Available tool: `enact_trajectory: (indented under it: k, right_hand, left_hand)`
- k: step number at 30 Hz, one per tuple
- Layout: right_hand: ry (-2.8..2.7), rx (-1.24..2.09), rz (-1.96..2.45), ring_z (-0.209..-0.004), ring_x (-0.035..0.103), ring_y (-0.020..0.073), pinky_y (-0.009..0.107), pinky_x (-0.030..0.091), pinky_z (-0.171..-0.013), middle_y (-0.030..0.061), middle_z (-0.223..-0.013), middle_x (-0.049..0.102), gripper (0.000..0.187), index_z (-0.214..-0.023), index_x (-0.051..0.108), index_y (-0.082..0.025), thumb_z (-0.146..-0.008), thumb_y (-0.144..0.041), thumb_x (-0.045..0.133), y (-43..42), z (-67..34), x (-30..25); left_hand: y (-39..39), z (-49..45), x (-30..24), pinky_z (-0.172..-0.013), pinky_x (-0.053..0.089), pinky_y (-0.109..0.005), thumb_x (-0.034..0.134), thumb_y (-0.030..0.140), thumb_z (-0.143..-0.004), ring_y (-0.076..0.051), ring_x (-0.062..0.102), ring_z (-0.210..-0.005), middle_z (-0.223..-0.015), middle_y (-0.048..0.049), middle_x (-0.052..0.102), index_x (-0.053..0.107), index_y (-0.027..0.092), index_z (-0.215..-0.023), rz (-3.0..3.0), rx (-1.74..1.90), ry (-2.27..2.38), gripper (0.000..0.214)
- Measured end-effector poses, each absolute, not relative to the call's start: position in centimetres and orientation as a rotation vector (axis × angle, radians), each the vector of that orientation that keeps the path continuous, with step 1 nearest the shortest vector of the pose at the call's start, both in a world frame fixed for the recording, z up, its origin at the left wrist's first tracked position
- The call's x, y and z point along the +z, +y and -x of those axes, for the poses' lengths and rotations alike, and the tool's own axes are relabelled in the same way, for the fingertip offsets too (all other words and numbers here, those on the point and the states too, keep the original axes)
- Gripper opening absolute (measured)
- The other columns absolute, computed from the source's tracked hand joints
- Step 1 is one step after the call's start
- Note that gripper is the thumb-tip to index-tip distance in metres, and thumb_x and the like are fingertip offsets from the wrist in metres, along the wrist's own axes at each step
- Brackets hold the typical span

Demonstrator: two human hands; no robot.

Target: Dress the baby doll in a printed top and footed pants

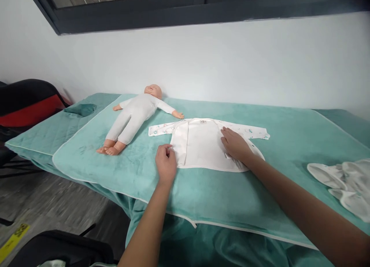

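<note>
A white baby shirt [202,147] lies spread open on the green bed cover, its patterned sleeves stretched out to both sides and a small label at the neck. My right hand [235,143] rests flat on the right part of the shirt, fingers extended. At the shirt's left edge is my left hand [166,163], its fingers curled in; what they pinch, if anything, is hidden. To the left a baby doll [135,111] in a white bodysuit lies on its back, one hand close to the shirt's left sleeve.
Crumpled white baby clothes [347,186] lie at the right side of the green cover [231,201]. A white wall with a dark window frame [130,12] stands behind. Black-and-red chair [29,105] is at the left, and a black seat [60,247] sits below the bed's front edge.
</note>
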State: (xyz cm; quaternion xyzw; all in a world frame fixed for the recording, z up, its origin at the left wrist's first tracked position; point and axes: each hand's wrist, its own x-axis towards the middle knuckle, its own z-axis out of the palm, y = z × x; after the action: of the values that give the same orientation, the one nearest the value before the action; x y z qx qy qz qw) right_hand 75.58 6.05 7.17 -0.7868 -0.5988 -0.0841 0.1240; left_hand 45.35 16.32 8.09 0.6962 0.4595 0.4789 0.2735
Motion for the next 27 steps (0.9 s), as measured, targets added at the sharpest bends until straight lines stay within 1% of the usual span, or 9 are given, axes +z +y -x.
enact_trajectory:
  k: [4,7,10,12,14,16,22,24,27]
  right_hand:
    - [-1.488,-0.086,2.366,-0.127,0.055,0.0324,0.047,0.042,-0.108,0.0136,-0.138,0.063,0.046,-0.13,0.065,-0.016,-0.099,-0.036,0.037,7.8,-76.0,9.5]
    - [-1.36,-0.04,2.38,-0.121,0.057,0.0303,0.041,0.044,-0.101,0.0137,-0.132,0.066,0.042,-0.121,0.069,-0.016,-0.097,-0.036,0.041,10.2,-77.0,11.0]
    - [-1.324,-0.007,2.406,-0.102,0.064,0.0282,0.036,0.047,-0.085,0.0133,-0.11,0.073,0.033,-0.099,0.074,-0.018,-0.092,-0.038,0.049,12.6,-77.9,11.4]
    - [-1.285,0.014,2.428,-0.089,0.065,0.0259,0.034,0.046,-0.076,0.0114,-0.096,0.074,0.029,-0.089,0.073,-0.019,-0.091,-0.038,0.051,13.6,-78.4,11.2]
    - [-1.235,0.009,2.445,-0.086,0.064,0.0249,0.033,0.044,-0.072,0.011,-0.093,0.073,0.029,-0.089,0.071,-0.019,-0.092,-0.037,0.049,14.2,-78.7,10.8]
    - [-1.183,-0.005,2.459,-0.086,0.064,0.0256,0.033,0.043,-0.072,0.0125,-0.095,0.073,0.031,-0.095,0.069,-0.018,-0.095,-0.036,0.044,14.4,-79.0,10.4]
    - [-1.124,-0.024,2.468,-0.09,0.062,0.0293,0.037,0.045,-0.074,0.016,-0.099,0.071,0.035,-0.108,0.063,-0.017,-0.099,-0.038,0.038,14.4,-79.3,9.5]
    - [-1.18,-0.089,2.457,-0.095,0.061,0.031,0.039,0.046,-0.078,0.0172,-0.102,0.07,0.033,-0.108,0.063,-0.017,-0.098,-0.036,0.038,14.4,-79.1,9.3]
    - [-1.327,-0.29,2.431,-0.108,0.056,0.0347,0.045,0.047,-0.085,0.0209,-0.113,0.065,0.032,-0.11,0.063,-0.015,-0.097,-0.031,0.039,14.4,-78.8,9.0]
  left_hand:
    - [16.3,-45.4,8.1,-0.075,0.046,-0.029,0.054,0.013,-0.084,-0.016,0.055,-0.074,-0.074,0.0013,0.053,0.063,0.02,-0.09,-1.88,1.292,1.234,0.012]
    - [16.3,-45.4,8.1,-0.075,0.046,-0.029,0.054,0.013,-0.084,-0.016,0.055,-0.074,-0.074,0.0013,0.053,0.063,0.02,-0.09,-1.879,1.292,1.236,0.013]
    - [16.3,-45.4,8.1,-0.074,0.046,-0.029,0.054,0.013,-0.084,-0.016,0.054,-0.074,-0.074,0.0013,0.053,0.064,0.02,-0.09,-1.88,1.292,1.231,0.014]
    - [16.4,-45.4,8.1,-0.073,0.046,-0.029,0.054,0.013,-0.084,-0.016,0.054,-0.073,-0.074,0.0013,0.053,0.064,0.02,-0.09,-1.882,1.294,1.23,0.014]
    - [16.4,-45.4,8.0,-0.073,0.045,-0.029,0.054,0.013,-0.084,-0.016,0.054,-0.073,-0.074,0.0013,0.053,0.064,0.02,-0.089,-1.887,1.296,1.233,0.014]
    - [16.5,-45.4,7.9,-0.073,0.045,-0.029,0.054,0.013,-0.084,-0.016,0.054,-0.072,-0.074,0.0014,0.053,0.064,0.02,-0.089,-1.89,1.299,1.233,0.013]
    - [16.4,-45.5,7.9,-0.072,0.045,-0.029,0.054,0.014,-0.085,-0.015,0.054,-0.07,-0.074,0.0015,0.053,0.064,0.021,-0.089,-1.892,1.287,1.244,0.013]
    - [16.3,-45.5,8.0,-0.072,0.045,-0.029,0.054,0.015,-0.085,-0.015,0.054,-0.07,-0.074,0.0015,0.054,0.064,0.021,-0.09,-1.89,1.276,1.256,0.013]
    - [16.2,-45.4,8.2,-0.071,0.046,-0.029,0.054,0.016,-0.086,-0.015,0.054,-0.07,-0.074,0.0012,0.053,0.064,0.021,-0.089,-1.884,1.278,1.271,0.012]
